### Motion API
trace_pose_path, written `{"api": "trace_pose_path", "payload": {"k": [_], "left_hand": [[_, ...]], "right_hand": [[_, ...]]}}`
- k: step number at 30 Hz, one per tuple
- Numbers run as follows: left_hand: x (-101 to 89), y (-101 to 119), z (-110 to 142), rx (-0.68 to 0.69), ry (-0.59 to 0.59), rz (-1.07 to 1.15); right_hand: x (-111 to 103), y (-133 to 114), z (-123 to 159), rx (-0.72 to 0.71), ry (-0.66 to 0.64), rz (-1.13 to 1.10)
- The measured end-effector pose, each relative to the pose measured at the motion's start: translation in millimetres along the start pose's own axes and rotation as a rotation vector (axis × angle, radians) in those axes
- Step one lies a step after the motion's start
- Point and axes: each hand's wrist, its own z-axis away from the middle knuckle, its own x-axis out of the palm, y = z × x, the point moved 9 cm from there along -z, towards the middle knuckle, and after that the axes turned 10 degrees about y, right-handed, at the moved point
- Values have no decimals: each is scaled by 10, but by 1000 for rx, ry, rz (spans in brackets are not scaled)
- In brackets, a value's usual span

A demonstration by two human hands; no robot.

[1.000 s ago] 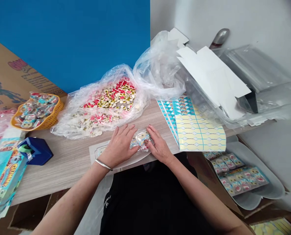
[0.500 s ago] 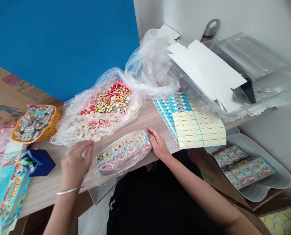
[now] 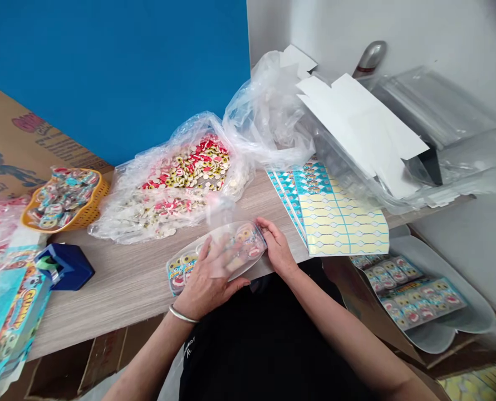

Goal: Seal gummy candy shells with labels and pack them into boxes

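Observation:
In front of me lies a clear plastic pack of gummy candies (image 3: 183, 267), with yellow-and-black eye shapes and red-and-white pieces in a row. My right hand (image 3: 278, 248) grips its right end, thumb and fingers at the edge. Across its middle reaches my left hand (image 3: 208, 281), wearing a silver bangle, with the thumb stretched to the right. A translucent clear plastic strip (image 3: 219, 217) rises at the left fingers and appears held by them; motion blurs both. Part of the pack is hidden behind this hand and strip.
A blue tape dispenser (image 3: 70, 267) and a yellow basket (image 3: 93, 200) of wrapped candies stand left. Behind the pack is an open plastic bag (image 3: 126, 184) of loose gummies. Printed sticker sheets (image 3: 343, 225) lie right. Below right, a box liner (image 3: 477, 301) holds filled packs.
My left hand swung out left, off the pack, then came back over it with the clear strip. My right hand moved to the pack's right end and stays there.

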Motion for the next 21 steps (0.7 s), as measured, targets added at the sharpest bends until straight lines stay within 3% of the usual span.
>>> {"api": "trace_pose_path", "payload": {"k": [10,13,21], "left_hand": [[85,18,-61,3,-15,-15],[114,-8,-39,-17,-13,-8],[141,-22,49,-65,-16,-42]], "right_hand": [[119,-465,136,-277,-71,277],[190,-488,160,-345,-90,379],[202,-463,165,-345,-94,433]]}}
